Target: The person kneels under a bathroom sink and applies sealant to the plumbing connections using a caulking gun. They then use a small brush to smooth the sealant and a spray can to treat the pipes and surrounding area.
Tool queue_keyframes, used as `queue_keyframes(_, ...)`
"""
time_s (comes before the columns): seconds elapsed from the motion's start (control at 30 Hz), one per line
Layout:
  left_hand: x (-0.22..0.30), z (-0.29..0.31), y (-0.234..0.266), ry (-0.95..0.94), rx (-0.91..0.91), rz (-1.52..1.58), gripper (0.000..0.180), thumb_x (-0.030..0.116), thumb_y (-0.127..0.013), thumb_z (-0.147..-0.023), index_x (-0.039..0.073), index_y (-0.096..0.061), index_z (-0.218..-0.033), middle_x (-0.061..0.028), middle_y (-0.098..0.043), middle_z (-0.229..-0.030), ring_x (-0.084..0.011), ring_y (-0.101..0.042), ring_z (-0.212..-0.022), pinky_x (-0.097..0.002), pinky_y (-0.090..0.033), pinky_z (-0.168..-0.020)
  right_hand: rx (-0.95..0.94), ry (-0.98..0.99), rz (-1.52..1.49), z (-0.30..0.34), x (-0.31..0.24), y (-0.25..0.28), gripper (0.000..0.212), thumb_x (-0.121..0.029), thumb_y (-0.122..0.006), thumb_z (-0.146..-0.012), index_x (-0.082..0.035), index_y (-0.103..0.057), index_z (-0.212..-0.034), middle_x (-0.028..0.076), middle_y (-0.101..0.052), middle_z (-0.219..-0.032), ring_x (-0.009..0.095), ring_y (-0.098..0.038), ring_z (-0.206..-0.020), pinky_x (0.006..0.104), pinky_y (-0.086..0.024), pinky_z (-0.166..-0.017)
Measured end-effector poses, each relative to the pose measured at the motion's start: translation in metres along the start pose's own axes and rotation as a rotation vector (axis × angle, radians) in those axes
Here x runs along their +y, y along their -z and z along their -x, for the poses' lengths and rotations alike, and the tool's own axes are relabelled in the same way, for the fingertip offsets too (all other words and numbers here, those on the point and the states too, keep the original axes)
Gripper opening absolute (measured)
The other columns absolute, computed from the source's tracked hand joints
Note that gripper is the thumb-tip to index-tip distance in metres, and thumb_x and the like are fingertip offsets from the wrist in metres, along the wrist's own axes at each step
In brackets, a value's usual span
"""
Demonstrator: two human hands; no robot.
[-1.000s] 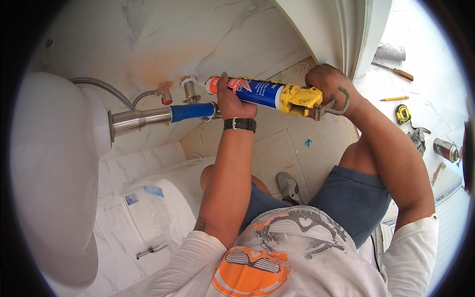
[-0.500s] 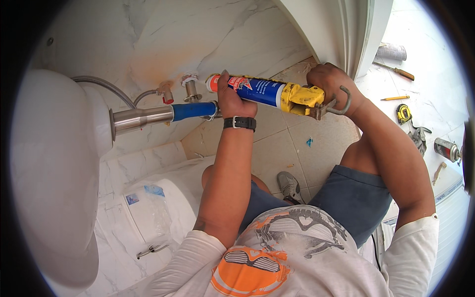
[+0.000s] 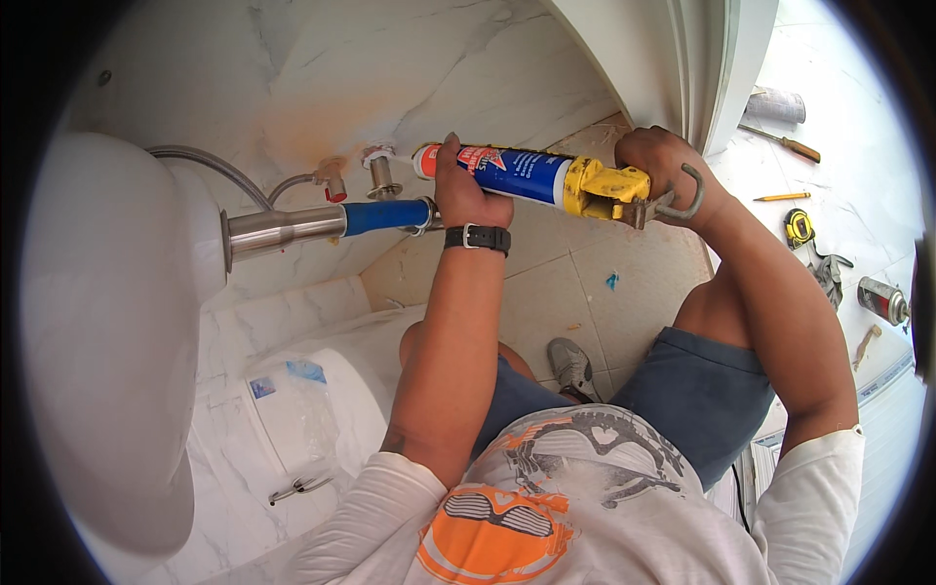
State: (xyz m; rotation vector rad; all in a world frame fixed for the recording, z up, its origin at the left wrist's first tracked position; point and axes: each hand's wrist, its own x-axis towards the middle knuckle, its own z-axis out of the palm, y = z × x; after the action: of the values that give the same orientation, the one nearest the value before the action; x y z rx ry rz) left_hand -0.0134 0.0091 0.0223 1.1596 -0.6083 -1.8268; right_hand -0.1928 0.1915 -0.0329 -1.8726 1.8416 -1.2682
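A caulking gun (image 3: 606, 185) with a yellow frame carries a blue, white and red sealant cartridge (image 3: 522, 174), its front end toward the wall pipe. My left hand (image 3: 470, 195) is closed around the front part of the cartridge, thumb up along its side. At the rear, my right hand (image 3: 665, 161) is wrapped round the gun's handle, with the bent metal rod (image 3: 694, 191) sticking out by the wrist. Near the cartridge tip, a chrome pipe stub (image 3: 380, 177) with white material around its base comes out of the wall. The tip itself is hard to make out.
A white basin (image 3: 107, 322) at left has a chrome drain pipe (image 3: 283, 229) with a blue sleeve (image 3: 385, 215). A red-handled valve (image 3: 334, 185) sits on the wall. On the right floor lie a screwdriver (image 3: 795, 146), pencil (image 3: 783, 197), tape measure (image 3: 799, 227) and spray can (image 3: 881, 299).
The whole view has shifted slightly. Both hands keep their hold on the caulking gun, which appears a little further right.
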Motion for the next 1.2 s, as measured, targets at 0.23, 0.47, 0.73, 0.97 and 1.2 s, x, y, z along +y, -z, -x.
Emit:
queue_keyframes(0.23, 0.002, -0.002, 0.003, 0.005, -0.043, -0.006, 0.017, 0.025, -0.061, -0.102, 0.009, -0.055, -0.102, -0.0051, -0.063, -0.092, -0.0231, -0.066, -0.083, -0.0418, -0.059, -0.079, -0.012, -0.034, 0.017, -0.001, -0.004, 0.000, 0.025, -0.013, -0.080, -0.068, -0.004, -0.060, -0.080, 0.016, -0.066, -0.082, 0.040, -0.066, -0.081, 0.0453, -0.053, -0.071)
queue_keyframes(0.47, 0.002, -0.005, 0.001, -0.003, -0.051, -0.019, 0.016, 0.024, -0.060, -0.102, 0.009, -0.055, -0.103, -0.0049, -0.062, -0.091, -0.0229, -0.066, -0.083, -0.0425, -0.059, -0.079, 0.006, -0.027, -0.025, 0.000, -0.005, 0.004, 0.027, -0.012, -0.081, -0.066, -0.004, -0.059, -0.080, 0.016, -0.066, -0.080, 0.040, -0.066, -0.080, 0.0456, -0.052, -0.070)
queue_keyframes(0.73, 0.007, 0.001, 0.002, 0.054, -0.074, -0.004, 0.019, 0.026, -0.062, -0.101, 0.009, -0.053, -0.099, -0.0042, -0.061, -0.089, -0.0222, -0.064, -0.081, -0.0417, -0.059, -0.077, -0.003, -0.045, -0.011, 0.002, -0.015, 0.009, 0.027, -0.010, -0.080, -0.066, -0.002, -0.060, -0.083, 0.017, -0.065, -0.082, 0.040, -0.065, -0.082, 0.0458, -0.051, -0.069)
queue_keyframes(0.97, 0.005, 0.006, 0.007, 0.079, -0.085, 0.002, 0.022, 0.028, -0.064, -0.099, 0.009, -0.053, -0.099, -0.0043, -0.060, -0.087, -0.0226, -0.064, -0.079, -0.0417, -0.058, -0.076, 0.011, -0.031, -0.029, 0.007, -0.026, 0.016, 0.029, -0.012, -0.080, -0.067, -0.002, -0.064, -0.089, 0.015, -0.067, -0.088, 0.037, -0.067, -0.086, 0.0435, -0.054, -0.071)
queue_keyframes(1.2, 0.007, 0.001, 0.008, 0.111, -0.108, 0.030, 0.024, 0.029, -0.066, -0.098, 0.009, -0.052, -0.095, -0.0059, -0.060, -0.082, -0.0241, -0.064, -0.074, -0.0421, -0.058, -0.073, 0.005, -0.044, -0.009, 0.003, -0.030, 0.016, 0.030, -0.015, -0.080, -0.068, -0.003, -0.065, -0.091, 0.014, -0.067, -0.088, 0.037, -0.068, -0.086, 0.0438, -0.054, -0.072)
